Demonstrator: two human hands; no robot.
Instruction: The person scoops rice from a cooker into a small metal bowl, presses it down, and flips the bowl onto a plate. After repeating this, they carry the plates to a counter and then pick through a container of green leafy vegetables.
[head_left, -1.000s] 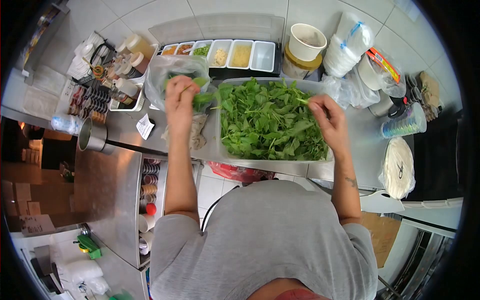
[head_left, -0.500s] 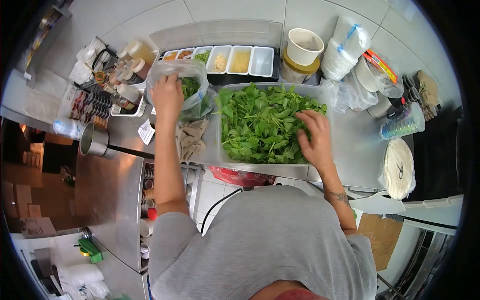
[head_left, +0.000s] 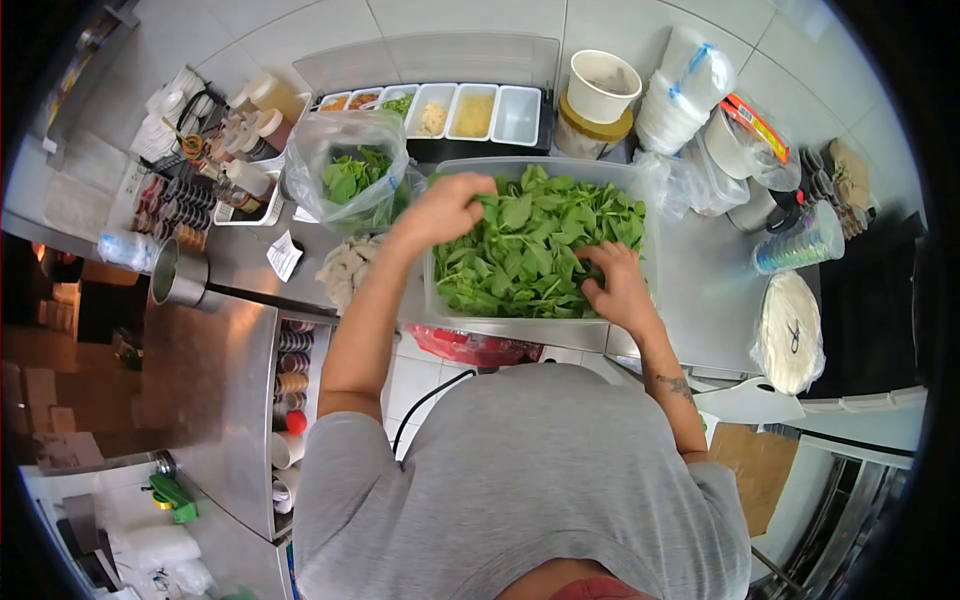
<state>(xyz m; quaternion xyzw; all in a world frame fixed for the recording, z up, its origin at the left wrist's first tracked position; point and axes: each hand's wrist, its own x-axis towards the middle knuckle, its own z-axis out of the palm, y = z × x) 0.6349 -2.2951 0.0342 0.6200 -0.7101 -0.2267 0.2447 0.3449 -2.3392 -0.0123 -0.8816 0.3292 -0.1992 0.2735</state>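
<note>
A large clear plastic tub (head_left: 650, 215) on the counter holds a heap of green leafy stems (head_left: 530, 245). My left hand (head_left: 450, 208) is over the tub's upper left part, its fingers closed on a few leaves at the edge of the heap. My right hand (head_left: 618, 285) rests on the right side of the heap, thumb and fingers apart and bent, fingertips touching the leaves and partly hidden among them. Left of the tub, a clear plastic bag (head_left: 305, 165) stands with its mouth open and more green leaves (head_left: 357, 175) inside.
Behind the tub is a row of white containers (head_left: 517, 115) with chopped ingredients. A beige cloth (head_left: 348, 270) and a slip of paper (head_left: 284, 256) lie to the left, near a metal pot (head_left: 180, 272). Paper tubs (head_left: 605, 85) and a wrapped white stack (head_left: 788, 335) stand on the right.
My left hand has moved from the bag's mouth rightward to the leaves in the tub. My right hand has shifted slightly down and left on the heap. The bag's leaves are now uncovered.
</note>
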